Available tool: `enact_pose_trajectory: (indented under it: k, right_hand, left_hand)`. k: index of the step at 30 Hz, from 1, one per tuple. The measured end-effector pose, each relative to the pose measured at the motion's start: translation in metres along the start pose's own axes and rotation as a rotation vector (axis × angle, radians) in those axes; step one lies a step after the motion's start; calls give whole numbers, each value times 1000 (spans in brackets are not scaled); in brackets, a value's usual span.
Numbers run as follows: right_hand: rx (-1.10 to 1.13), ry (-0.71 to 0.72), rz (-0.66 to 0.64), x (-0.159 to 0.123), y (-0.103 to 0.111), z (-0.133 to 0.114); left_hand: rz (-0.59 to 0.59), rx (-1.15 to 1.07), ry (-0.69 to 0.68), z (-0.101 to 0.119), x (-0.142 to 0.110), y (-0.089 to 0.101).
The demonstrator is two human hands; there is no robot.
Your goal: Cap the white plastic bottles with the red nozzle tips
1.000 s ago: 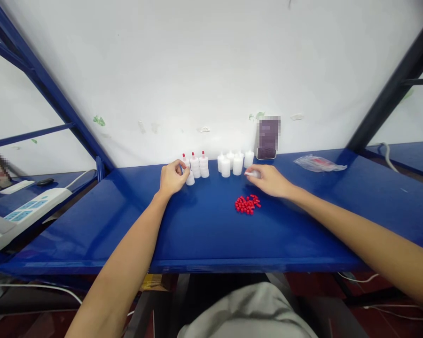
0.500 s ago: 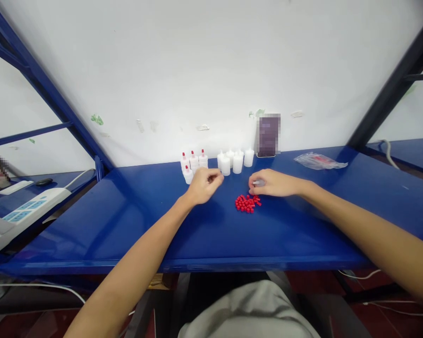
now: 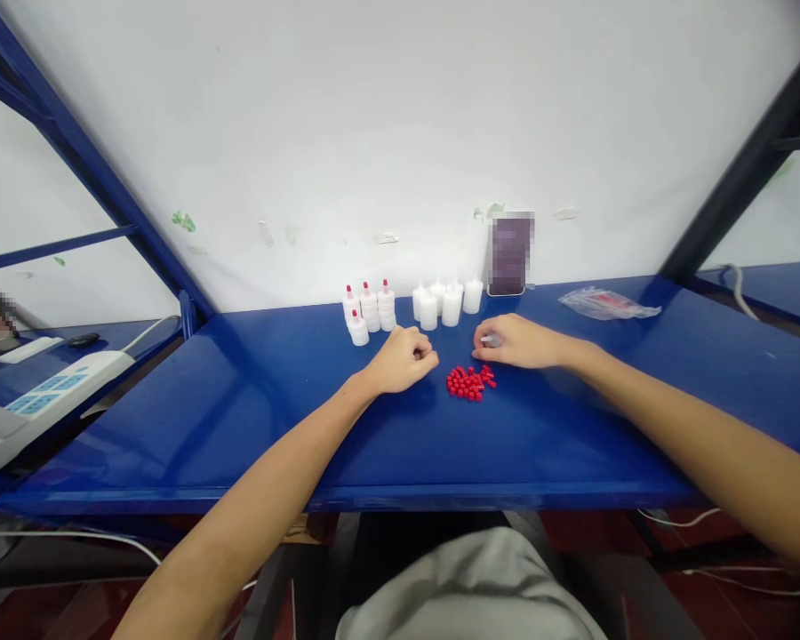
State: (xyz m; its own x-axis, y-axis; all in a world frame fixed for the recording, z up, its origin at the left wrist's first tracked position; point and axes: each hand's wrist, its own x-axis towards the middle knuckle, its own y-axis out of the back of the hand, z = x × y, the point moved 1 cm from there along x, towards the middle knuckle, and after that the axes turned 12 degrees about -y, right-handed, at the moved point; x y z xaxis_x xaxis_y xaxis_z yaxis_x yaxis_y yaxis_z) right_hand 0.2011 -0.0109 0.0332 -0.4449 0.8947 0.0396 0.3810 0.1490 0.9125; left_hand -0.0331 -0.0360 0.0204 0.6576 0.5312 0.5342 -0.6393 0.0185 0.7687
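My left hand [image 3: 404, 358] is closed, its fingers curled just left of a pile of small red caps [image 3: 465, 384] on the blue table. What its fingertips hold, if anything, is hidden. My right hand [image 3: 516, 341] is wrapped round a small squeeze bottle [image 3: 492, 340]; only its pale pointed tip and a bit of its top show, aimed left. Behind my left hand stand several white bottles with red-capped tips [image 3: 369, 311]. To their right is a group of white bottles with bare pointed tips [image 3: 451, 307].
A phone [image 3: 508, 254] leans on the wall at the back. A clear plastic bag [image 3: 606, 304] with something red inside lies at the right. On the lower surface at far left are a power strip [image 3: 53, 400] and a black mouse [image 3: 84, 340]. The blue table's front edge [image 3: 440, 496] is near me.
My left hand has moved right and slightly toward me, closer to the red caps. My right hand stays almost in place with the bottle. The view has shifted slightly.
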Motion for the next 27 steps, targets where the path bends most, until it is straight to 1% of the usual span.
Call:
enact_pose_trajectory:
  k: [3, 5, 7, 9, 11, 13, 16, 22, 25, 27]
  right_hand:
    - [101, -29, 78, 1, -2, -6]
    - [259, -48, 86, -1, -3, -13]
    - [455, -52, 33, -3, -4, -21]
    - [626, -32, -53, -4, -6, -27]
    - [745, -6, -112, -5, -10, -30]
    - [833, 4, -129, -4, -13, -31]
    - [928, 12, -133, -4, -17, -30]
    - [1009, 19, -109, -5, -15, -34]
    - [1064, 65, -95, -6, -16, -37]
    - [1031, 109, -98, -9, -18, -39]
  left_hand:
    - [27, -22, 45, 3, 0, 1]
    - [57, -53, 36, 7, 0, 1]
    - [85, -76, -9, 12, 1, 1]
    - [104, -79, -66, 15, 2, 0]
    - [155, -55, -121, 17, 3, -2]
    - [226, -33, -163, 17, 4, -2]
    - [300, -16, -176, 15, 5, -2]
    - [374, 7, -184, 19, 6, -4]
    - [367, -16, -208, 25, 7, -5]
    - [349, -11, -226, 27, 7, -6]
